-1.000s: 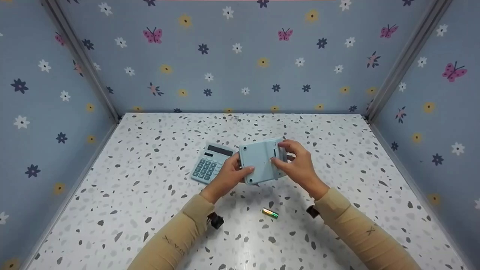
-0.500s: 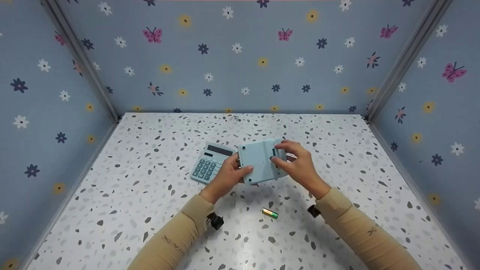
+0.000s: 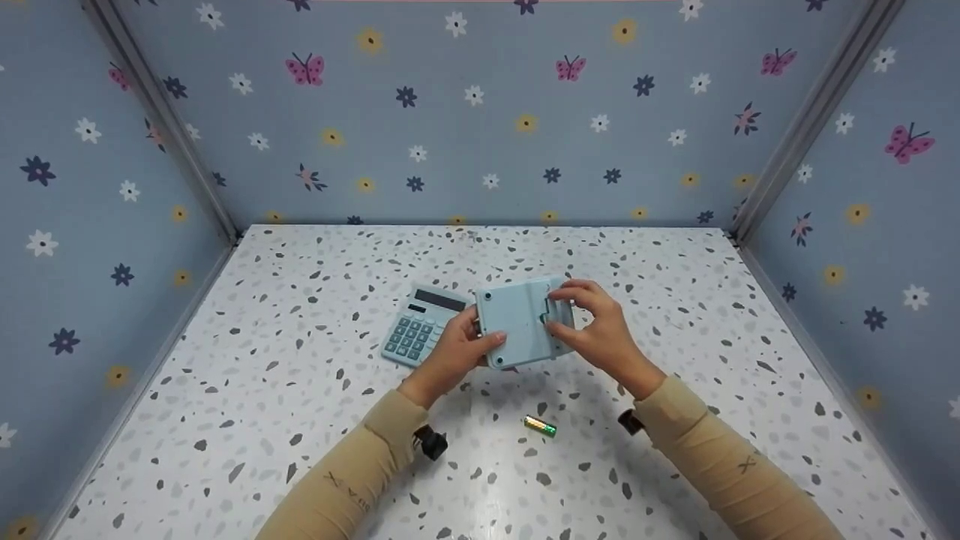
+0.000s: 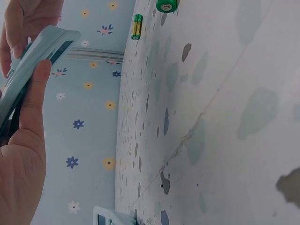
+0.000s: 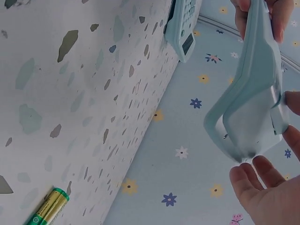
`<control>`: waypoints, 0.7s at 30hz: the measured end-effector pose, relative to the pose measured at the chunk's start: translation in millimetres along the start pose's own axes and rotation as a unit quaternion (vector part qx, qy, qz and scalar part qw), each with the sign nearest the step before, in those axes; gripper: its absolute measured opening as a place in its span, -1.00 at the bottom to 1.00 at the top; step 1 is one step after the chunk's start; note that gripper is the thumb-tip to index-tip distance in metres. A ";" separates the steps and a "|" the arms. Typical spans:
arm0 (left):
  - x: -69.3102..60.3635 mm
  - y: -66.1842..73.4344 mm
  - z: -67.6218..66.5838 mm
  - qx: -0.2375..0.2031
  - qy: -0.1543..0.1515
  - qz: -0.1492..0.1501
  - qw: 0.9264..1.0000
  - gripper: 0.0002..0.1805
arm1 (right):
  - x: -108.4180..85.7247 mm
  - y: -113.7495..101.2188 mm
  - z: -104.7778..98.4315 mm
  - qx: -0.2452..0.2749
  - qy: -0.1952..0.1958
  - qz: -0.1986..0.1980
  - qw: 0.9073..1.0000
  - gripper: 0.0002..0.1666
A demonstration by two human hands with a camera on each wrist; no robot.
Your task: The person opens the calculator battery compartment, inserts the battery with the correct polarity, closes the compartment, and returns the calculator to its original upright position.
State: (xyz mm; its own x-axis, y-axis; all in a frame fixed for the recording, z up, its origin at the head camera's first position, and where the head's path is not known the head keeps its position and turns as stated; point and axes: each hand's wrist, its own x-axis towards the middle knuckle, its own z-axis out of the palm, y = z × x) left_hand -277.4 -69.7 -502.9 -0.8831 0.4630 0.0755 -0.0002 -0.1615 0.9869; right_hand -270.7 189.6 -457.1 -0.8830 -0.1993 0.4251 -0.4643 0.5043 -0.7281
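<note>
A pale blue calculator (image 3: 514,326), underside up, is raised above the table. My left hand (image 3: 454,349) grips its left end, thumb on the back and fingers underneath. At the other end, the right hand (image 3: 604,330) pinches the small battery cover (image 5: 281,115) between thumb and index finger. That cover stands partly lifted, and a dark gap shows beside it. The right hand's other fingers touch the calculator's edge in the right wrist view. A green and gold battery (image 3: 540,426) lies on the table below; the left wrist view shows a second battery (image 4: 137,26).
A second pale blue calculator (image 3: 412,337) lies keys up on the speckled white table (image 3: 322,450), left of the held one and partly behind the left hand. Flowered blue panels (image 3: 480,150) enclose the back and both sides.
The right thumb and index finger have shifted the battery cover slightly, and the dark gap beside it has changed shape. The left hand and the loose battery have hardly moved.
</note>
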 end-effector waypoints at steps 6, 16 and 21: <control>0.6 0.2 0.9 0.001 0.004 -0.001 1.000 -0.31 | -1.8 1.2 1.5 -0.022 0.017 -0.036 0.999 -0.57; 1.8 -0.7 0.7 0.006 0.002 -0.002 1.000 -0.30 | -3.7 1.2 1.2 0.006 0.009 -0.035 0.999 -0.59; 2.0 -1.4 1.2 0.009 0.005 -0.001 1.000 -0.30 | -4.6 -1.0 1.9 0.009 0.010 -0.021 1.000 -0.59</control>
State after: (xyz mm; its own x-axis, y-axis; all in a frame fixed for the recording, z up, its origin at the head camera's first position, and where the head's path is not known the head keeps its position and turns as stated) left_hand -278.6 -67.5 -504.0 -0.8875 0.4550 0.0730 0.0067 -0.1457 0.9893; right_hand -266.3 188.4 -459.3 -0.8610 -0.2027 0.4665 -0.5025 0.4808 -0.7186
